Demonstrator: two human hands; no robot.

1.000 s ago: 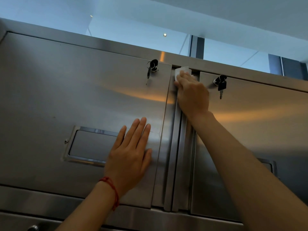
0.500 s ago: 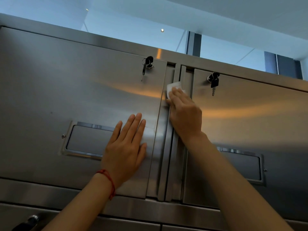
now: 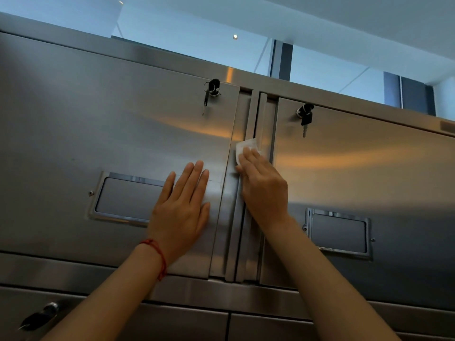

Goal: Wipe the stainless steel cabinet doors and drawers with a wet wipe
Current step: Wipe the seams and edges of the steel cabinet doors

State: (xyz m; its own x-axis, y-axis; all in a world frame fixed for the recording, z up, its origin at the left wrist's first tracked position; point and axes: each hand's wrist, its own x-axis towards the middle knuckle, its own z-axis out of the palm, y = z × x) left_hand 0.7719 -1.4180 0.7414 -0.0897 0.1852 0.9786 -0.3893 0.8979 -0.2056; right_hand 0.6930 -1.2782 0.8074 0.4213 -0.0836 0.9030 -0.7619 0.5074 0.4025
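Brushed steel doors [image 3: 110,124] surround you: your left hand [image 3: 182,210] lies flat, released; your right hand [image 3: 264,190] presses a thin white wipe [image 3: 246,146] into the ridged centre seam [image 3: 246,217].

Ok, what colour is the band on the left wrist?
Red: a thin string bracelet on the left wrist, seen in the head view.

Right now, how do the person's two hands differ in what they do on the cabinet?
The left hand lies flat and bare on the left door; the right hand presses a wet wipe on the middle strip between the doors. The left wrist wears a red string; the right wrist has none. Both have straight fingers.
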